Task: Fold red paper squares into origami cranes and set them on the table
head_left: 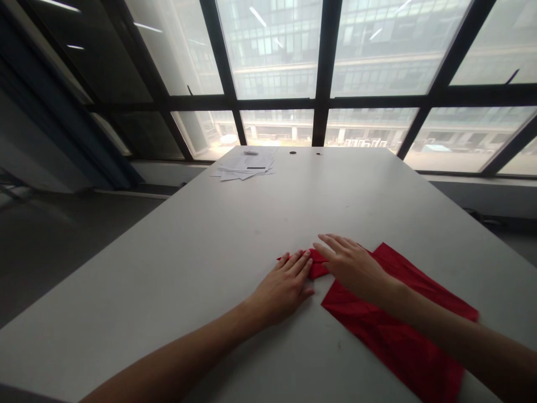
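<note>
My left hand point(289, 282) lies palm down with its fingers stretched out, pressing on a small folded red piece point(318, 268) on the table. A pointed tip of this piece sticks out past the fingertips on the left. Just to the right, my right hand point(350, 263) hovers over or touches the piece's right end, fingers extended and slightly apart. Beneath my right hand and forearm lies a large creased red sheet point(390, 336), flat on the table. Whether it is paper or cloth, and whether it joins the small piece, I cannot tell, because my right hand covers that spot.
The long white table point(188, 252) reaches to a wall of dark-framed windows. Several loose white papers point(245, 165) lie at its far left, with a small pale object point(250, 152) behind them. Two round holes are near the far edge. A blue curtain point(54, 101) hangs at left.
</note>
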Demonstrator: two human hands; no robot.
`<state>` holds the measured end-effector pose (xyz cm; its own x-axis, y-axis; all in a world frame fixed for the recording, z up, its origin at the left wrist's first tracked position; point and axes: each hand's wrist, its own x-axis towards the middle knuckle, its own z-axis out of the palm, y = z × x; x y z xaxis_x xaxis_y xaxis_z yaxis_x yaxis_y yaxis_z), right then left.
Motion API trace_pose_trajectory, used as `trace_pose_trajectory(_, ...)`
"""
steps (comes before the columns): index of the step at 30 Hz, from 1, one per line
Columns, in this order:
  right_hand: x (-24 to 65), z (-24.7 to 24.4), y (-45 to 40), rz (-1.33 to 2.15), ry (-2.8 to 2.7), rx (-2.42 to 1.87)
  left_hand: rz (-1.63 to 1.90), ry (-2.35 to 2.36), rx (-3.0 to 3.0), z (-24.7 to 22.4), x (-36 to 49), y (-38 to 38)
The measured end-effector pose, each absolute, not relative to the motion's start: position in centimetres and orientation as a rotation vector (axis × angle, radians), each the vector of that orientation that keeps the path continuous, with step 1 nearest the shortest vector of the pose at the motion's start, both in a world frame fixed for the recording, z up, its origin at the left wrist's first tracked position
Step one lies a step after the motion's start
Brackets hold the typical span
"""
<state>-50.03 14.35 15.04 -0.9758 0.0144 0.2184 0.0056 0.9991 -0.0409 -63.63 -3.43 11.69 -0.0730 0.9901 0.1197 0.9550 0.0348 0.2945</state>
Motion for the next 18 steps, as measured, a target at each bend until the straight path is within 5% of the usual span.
trace_pose_trajectory(7,-48.0,10.9,14.5,0.368,-3.073,0.112,0.320,2.196,2.055,11.7,-64.5,-4.3)
trace_pose_trajectory(18,-48.0,10.9,14.4,0.383,-3.044,0.082,0.414,2.189,2.025,13.4,-63.8,-1.7)
